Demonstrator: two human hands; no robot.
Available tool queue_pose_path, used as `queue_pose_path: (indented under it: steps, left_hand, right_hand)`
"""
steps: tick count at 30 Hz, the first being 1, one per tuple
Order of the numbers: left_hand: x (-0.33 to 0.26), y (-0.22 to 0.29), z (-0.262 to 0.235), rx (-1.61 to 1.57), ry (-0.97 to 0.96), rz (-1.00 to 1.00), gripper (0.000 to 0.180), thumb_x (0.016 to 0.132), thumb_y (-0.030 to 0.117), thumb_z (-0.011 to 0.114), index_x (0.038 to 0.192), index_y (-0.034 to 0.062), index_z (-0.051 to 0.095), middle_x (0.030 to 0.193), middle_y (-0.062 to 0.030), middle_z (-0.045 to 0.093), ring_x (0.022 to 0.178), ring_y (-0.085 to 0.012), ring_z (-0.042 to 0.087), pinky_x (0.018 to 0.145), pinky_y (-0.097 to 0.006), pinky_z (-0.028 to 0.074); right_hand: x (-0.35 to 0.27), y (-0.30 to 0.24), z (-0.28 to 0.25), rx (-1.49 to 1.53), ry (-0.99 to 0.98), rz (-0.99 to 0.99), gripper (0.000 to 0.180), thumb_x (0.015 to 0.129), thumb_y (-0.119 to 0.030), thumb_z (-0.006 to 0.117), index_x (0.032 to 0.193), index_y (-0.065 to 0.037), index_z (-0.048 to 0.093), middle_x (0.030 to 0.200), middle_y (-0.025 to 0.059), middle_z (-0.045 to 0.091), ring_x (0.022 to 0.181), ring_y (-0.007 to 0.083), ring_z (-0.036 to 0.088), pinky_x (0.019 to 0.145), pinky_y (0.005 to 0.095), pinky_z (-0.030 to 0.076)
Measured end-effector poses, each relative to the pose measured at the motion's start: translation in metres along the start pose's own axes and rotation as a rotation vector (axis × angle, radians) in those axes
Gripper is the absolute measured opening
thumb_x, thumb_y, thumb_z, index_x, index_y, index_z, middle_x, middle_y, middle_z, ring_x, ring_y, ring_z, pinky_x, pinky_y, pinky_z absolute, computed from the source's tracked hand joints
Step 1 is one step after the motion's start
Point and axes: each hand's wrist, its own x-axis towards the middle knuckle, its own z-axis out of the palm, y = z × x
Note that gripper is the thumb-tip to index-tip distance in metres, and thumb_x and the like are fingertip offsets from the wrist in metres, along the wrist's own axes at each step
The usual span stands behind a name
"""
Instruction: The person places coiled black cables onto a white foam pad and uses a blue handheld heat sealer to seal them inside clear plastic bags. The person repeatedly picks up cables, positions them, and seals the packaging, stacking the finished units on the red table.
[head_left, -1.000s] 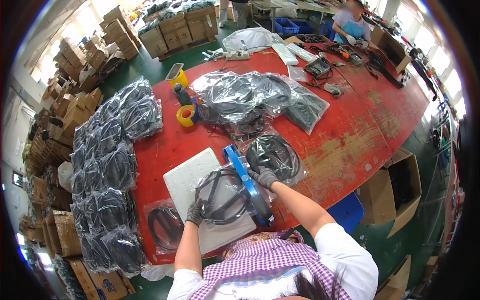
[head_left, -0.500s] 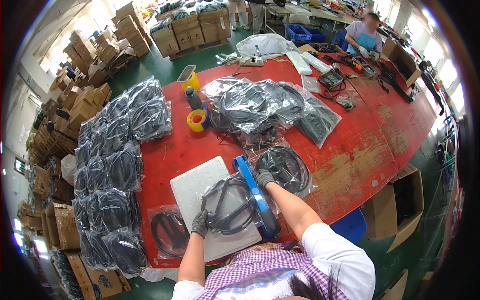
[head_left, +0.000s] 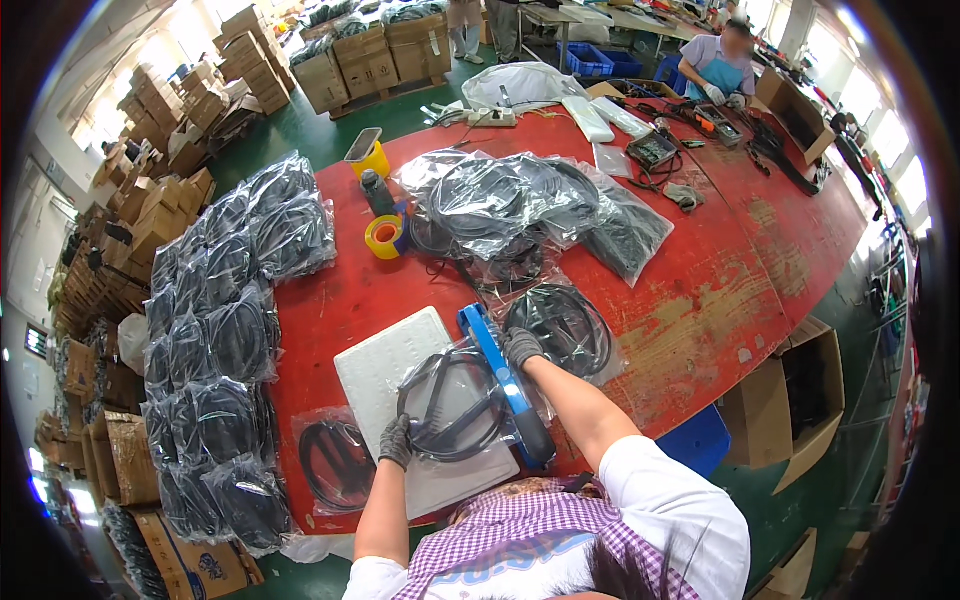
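Observation:
My left hand (head_left: pixel 396 441), in a grey glove, is closed on the left edge of a clear plastic bag (head_left: pixel 450 409) with a coiled black cable inside. The bag lies over a white foam board (head_left: pixel 380 362), its right end under a long blue heat sealer (head_left: pixel 503 380) with a dark end toward me. My right hand (head_left: pixel 521 348), gloved too, has its fingers curled against the sealer's right side; what they grip is hidden. Just right of that hand lies another bagged cable coil (head_left: pixel 565 335). A further bagged coil (head_left: pixel 337 463) sits left of the board.
Stacked bagged cables (head_left: pixel 225 350) line the table's left side, with another pile (head_left: pixel 510 205) at the far middle. A tape roll (head_left: pixel 385 236), dark bottle (head_left: pixel 376 192) and yellow container (head_left: pixel 367 155) stand between them. A co-worker (head_left: pixel 718 75) works at the red table's (head_left: pixel 700 300) far right.
The whole view has shifted slightly, moving the scene a little left and up. Both hands keep their places at the bag and the sealer.

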Motion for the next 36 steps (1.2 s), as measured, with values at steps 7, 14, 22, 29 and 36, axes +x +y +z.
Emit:
queue_pose_path:
  steps: [7,14,22,29,36]
  left_hand:
    - [0.010,0.004,0.006,0.175,-0.041,-0.031,0.025,0.081,0.026,0.053,0.093,0.0047,0.055,0.075,-0.0036,0.056,0.066,-0.0153,0.054,0.058,-0.029,0.046]
    - [-0.002,-0.007,-0.004,-0.085,0.075,0.076,0.017,0.081,0.019,0.054,0.084,0.0028,0.058,0.071,-0.0042,0.058,0.059,-0.0137,0.053,0.051,-0.026,0.044]
    - [0.012,0.001,-0.006,-0.061,0.149,0.179,0.017,0.081,0.019,0.054,0.085,0.0028,0.058,0.073,-0.0052,0.059,0.058,-0.0141,0.054,0.053,-0.027,0.046]
    - [-0.007,0.019,0.007,-0.114,0.123,0.144,0.017,0.081,0.017,0.055,0.090,0.0033,0.056,0.071,-0.0024,0.057,0.060,-0.0125,0.052,0.055,-0.023,0.044]
    - [-0.025,-0.031,-0.035,0.035,0.388,0.367,0.023,0.079,0.008,0.052,0.102,0.0094,0.050,0.083,-0.0007,0.052,0.069,-0.0073,0.048,0.053,-0.019,0.041]
  right_hand:
    - [0.012,0.019,-0.004,0.021,0.161,0.126,0.046,0.079,-0.045,0.040,0.090,-0.004,0.058,0.093,0.0245,0.054,0.089,0.0381,0.051,0.078,0.0429,0.040]
    - [-0.150,-0.095,-0.125,0.039,-0.313,-0.270,0.072,0.073,-0.052,0.051,0.120,0.000,0.036,0.119,0.0215,0.041,0.110,0.0313,0.041,0.093,0.0344,0.031]
    - [-0.226,-0.057,-0.068,-0.507,-0.154,-0.408,0.075,0.071,-0.039,0.053,0.126,0.002,0.023,0.132,0.0231,0.018,0.120,0.0375,0.022,0.098,0.0466,0.019]
    - [-0.226,-0.006,-0.028,-0.252,0.136,-0.677,0.055,0.070,-0.016,0.051,0.119,0.003,0.034,0.122,0.0232,0.034,0.113,0.0388,0.034,0.095,0.0452,0.028]
    - [-0.227,-0.005,-0.026,-0.217,0.157,-0.722,0.051,0.068,-0.010,0.049,0.117,0.001,0.037,0.119,0.0220,0.038,0.109,0.0384,0.038,0.093,0.0461,0.031]
